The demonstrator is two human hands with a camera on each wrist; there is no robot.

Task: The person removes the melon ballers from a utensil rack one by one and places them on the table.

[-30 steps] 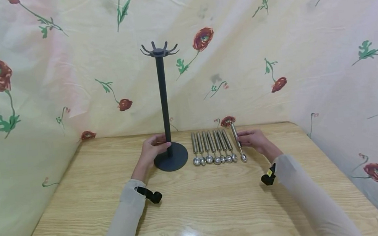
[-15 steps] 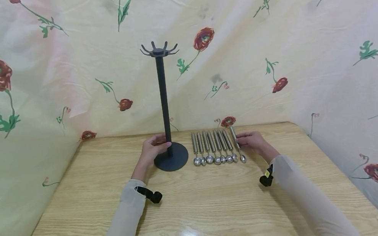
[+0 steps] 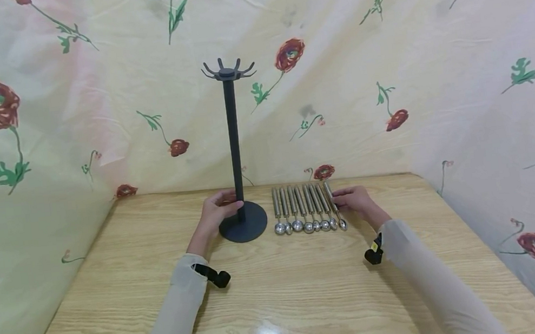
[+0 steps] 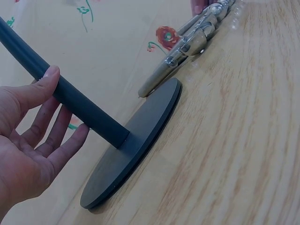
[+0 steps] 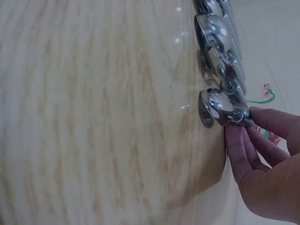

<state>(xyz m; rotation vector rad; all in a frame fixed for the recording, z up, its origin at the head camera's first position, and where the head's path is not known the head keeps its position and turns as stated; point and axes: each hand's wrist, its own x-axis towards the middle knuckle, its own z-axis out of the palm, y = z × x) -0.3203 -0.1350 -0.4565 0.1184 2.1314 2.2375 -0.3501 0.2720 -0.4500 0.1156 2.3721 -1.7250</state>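
Note:
A tall black utensil stand [image 3: 233, 138] with upturned hooks stands upright on the table. My left hand [image 3: 216, 214] holds its pole low down; in the left wrist view, the thumb and fingers lie round the pole above the round base [image 4: 136, 140]. Several steel melon ballers [image 3: 293, 202] lie side by side to the right of the stand, bowls toward me. At the right end of this row my right hand [image 3: 356, 201] pinches the handle of one oval-bowled melon baller [image 5: 218, 105]. It lies close beside its neighbour, slightly slanted.
The wooden table [image 3: 280, 285] ends at a flower-patterned cloth [image 3: 336, 72] hanging behind and along the sides. A black wrist camera [image 3: 217, 277] sits on the left sleeve, another camera [image 3: 373, 254] on the right one.
My right hand has moved left and lowered the melon baller from a raised tilt to the end of the row. The left hand stays on the pole.

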